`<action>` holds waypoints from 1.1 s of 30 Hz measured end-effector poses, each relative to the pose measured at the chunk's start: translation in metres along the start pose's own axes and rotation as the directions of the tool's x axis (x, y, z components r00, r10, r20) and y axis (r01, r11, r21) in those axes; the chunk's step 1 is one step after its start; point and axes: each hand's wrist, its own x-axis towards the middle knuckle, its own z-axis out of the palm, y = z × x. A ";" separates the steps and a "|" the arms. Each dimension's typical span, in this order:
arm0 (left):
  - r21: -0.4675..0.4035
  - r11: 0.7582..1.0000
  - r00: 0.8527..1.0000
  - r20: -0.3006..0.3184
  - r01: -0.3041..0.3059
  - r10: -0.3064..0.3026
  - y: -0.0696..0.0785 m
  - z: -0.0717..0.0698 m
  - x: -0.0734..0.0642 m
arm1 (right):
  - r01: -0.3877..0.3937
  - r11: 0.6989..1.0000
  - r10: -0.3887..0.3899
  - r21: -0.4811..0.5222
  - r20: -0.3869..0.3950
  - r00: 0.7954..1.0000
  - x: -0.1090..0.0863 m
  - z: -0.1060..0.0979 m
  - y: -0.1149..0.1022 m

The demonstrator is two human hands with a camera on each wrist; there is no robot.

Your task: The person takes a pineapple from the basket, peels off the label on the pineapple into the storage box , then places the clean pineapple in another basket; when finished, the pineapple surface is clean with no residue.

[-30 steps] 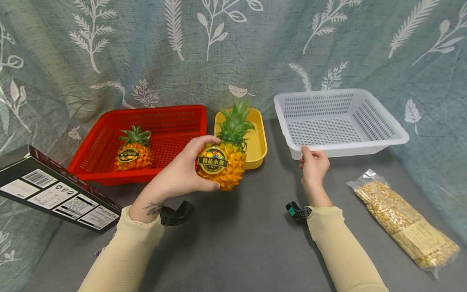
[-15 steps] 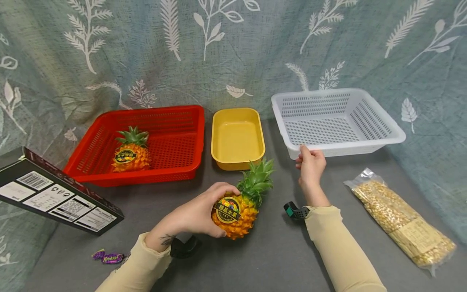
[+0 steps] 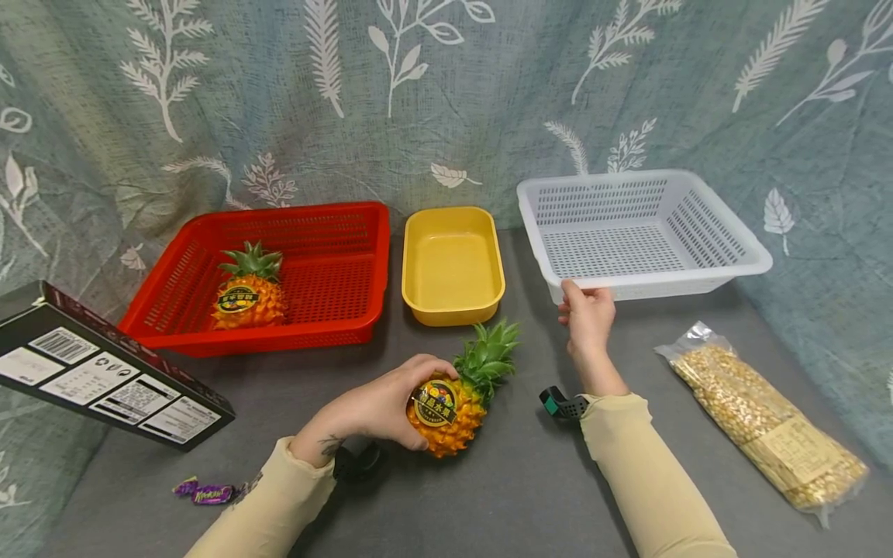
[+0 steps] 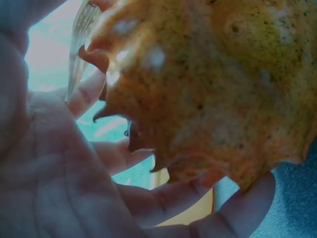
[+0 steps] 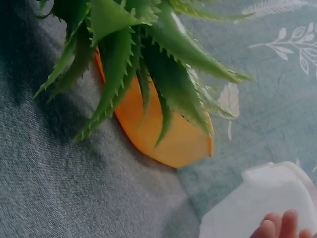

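My left hand [image 3: 380,404] grips an orange pineapple [image 3: 463,422] with a round black-and-gold label, over the front middle of the table. Its green leafy crown tilts up to the right, toward the yellow tray [image 3: 453,311]. In the left wrist view, fingers curl round the spiky skin of the pineapple [image 4: 213,99]. Farther right, my right hand [image 3: 591,325] holds the near left rim of a white slotted basket [image 3: 663,283], thumb at the rim and fingers bent below it. The crown [image 5: 119,59] fills the upper part of the right wrist view.
A red basket [image 3: 279,339] at back left holds another pineapple [image 3: 251,301]. A black box [image 3: 118,372] leans before it at the left. A purple-wrapped candy [image 3: 205,491] lies front left. To the right rests a clear bag of yellow grains [image 3: 760,418].
My left hand has brought the pineapple from in front of the yellow tray toward me and slightly right, uncovering the tray. The right hand stays at the white basket's rim.
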 end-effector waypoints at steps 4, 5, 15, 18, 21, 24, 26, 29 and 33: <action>-0.028 1.000 1.000 0.025 0.005 -0.005 -0.002 -0.003 0.002 | -0.105 0.981 0.123 -0.161 0.112 0.986 -0.004 0.001 -0.003; -0.039 0.999 0.999 0.035 0.009 -0.008 -0.002 -0.004 0.002 | -0.130 0.965 0.166 -0.228 0.147 0.975 -0.005 0.001 -0.004; -0.058 0.998 0.987 0.160 -0.005 0.014 -0.004 -0.018 0.009 | 0.217 0.780 0.295 -0.586 0.651 0.700 -0.015 0.001 -0.018; -0.035 0.999 0.978 0.203 -0.036 0.042 -0.004 -0.022 0.012 | 0.294 0.818 0.281 -0.495 0.789 0.547 -0.014 -0.002 -0.019; -0.029 0.997 0.967 0.242 -0.069 0.074 -0.005 -0.025 0.015 | 0.331 0.843 0.288 -0.423 0.876 0.388 -0.011 -0.007 -0.021; -0.036 0.995 0.959 0.267 -0.089 0.095 -0.005 -0.027 0.016 | 0.404 0.835 0.296 -0.373 0.924 0.242 -0.010 -0.011 -0.022; -0.035 0.994 0.956 0.274 -0.100 0.106 -0.006 -0.027 0.016 | 0.461 0.818 0.302 -0.343 0.939 0.163 -0.010 -0.011 -0.022; -0.045 0.996 0.965 0.244 -0.083 0.091 -0.009 -0.026 0.012 | 0.521 0.793 0.308 -0.316 0.946 0.105 -0.011 -0.010 -0.021; -0.065 0.998 0.994 0.107 -0.008 0.015 -0.016 -0.020 0.000 | 0.555 0.767 0.316 -0.322 0.942 0.111 -0.014 -0.009 -0.021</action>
